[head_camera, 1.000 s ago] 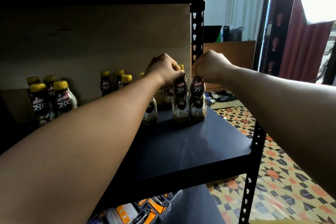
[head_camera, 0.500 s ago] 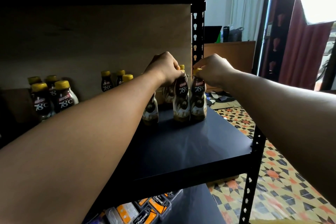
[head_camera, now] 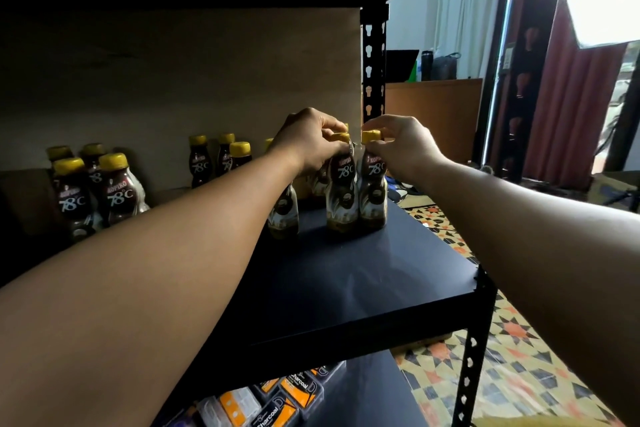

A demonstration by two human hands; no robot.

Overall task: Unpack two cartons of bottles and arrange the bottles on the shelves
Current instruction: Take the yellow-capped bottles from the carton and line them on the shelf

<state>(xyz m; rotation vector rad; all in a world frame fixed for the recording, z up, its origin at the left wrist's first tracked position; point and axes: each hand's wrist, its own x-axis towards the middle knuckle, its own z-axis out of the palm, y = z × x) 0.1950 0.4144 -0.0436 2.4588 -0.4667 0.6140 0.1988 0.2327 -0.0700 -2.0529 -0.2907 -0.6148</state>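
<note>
Both hands have eased upward off the caps since a second ago, so the two yellow tops that were covered now show. Two bare forearms reach into a dark metal shelf (head_camera: pixel 346 288). The left hand (head_camera: pixel 310 140) curls its fingers round the neck and cap of the left bottle (head_camera: pixel 341 191); the right hand (head_camera: pixel 401 147) arches over the cap of the right bottle (head_camera: pixel 373 184), thumb at the neck, and whether it pinches or merely touches cannot be told. The two small brown coffee bottles stand upright, touching, near the right rear of the shelf. More bottles at the back (head_camera: pixel 214 159) and a left cluster (head_camera: pixel 97 191) stand along the wall. Below, on a lower level, lie orange-and-black packs (head_camera: pixel 294 392). The pair looks placed, so letting go and fetching more is likely next; no carton is in view.
</note>
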